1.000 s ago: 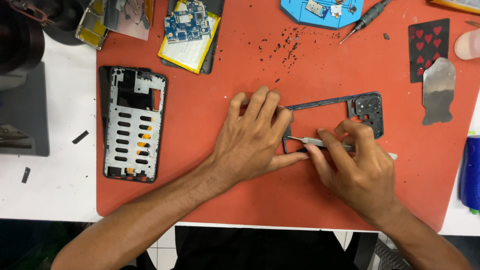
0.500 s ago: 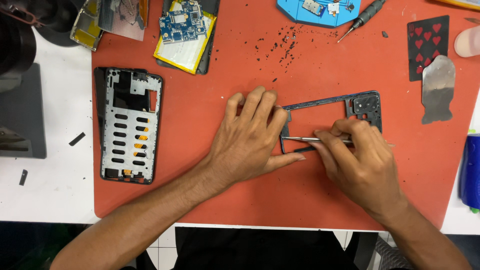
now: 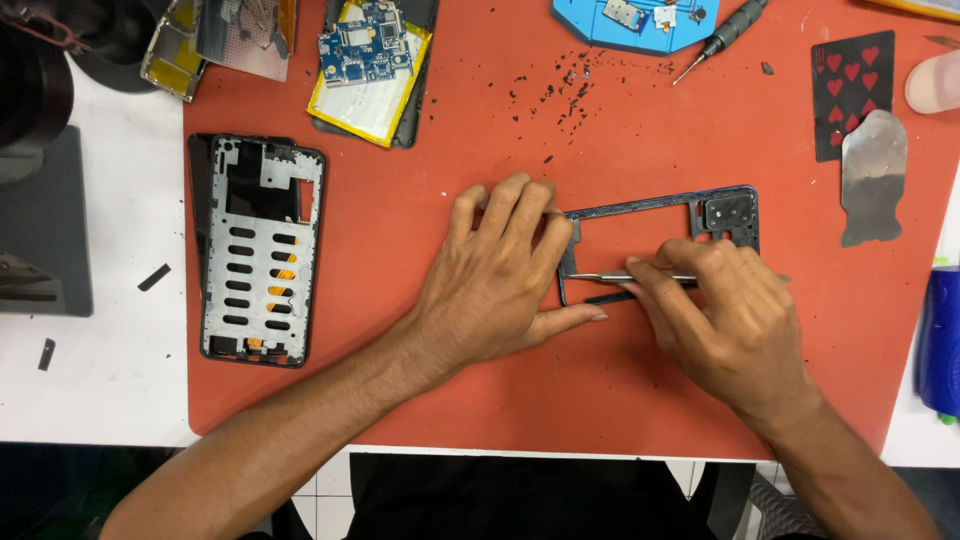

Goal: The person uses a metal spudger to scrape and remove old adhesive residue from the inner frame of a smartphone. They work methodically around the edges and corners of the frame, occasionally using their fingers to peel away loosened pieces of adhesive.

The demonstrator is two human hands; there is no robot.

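Red-orange rubber mat covers the bench, and both hands work near its middle. The left hand lies flat, fingers spread, pressing down the left end of a dark phone frame. The right hand is clenched around a thin metal tool, its tip laid across the frame's opening. To the left lies a silver phone chassis. Farther off sit a blue circuit board on a yellow battery, black debris, a screwdriver, a playing card and a metal scraper.
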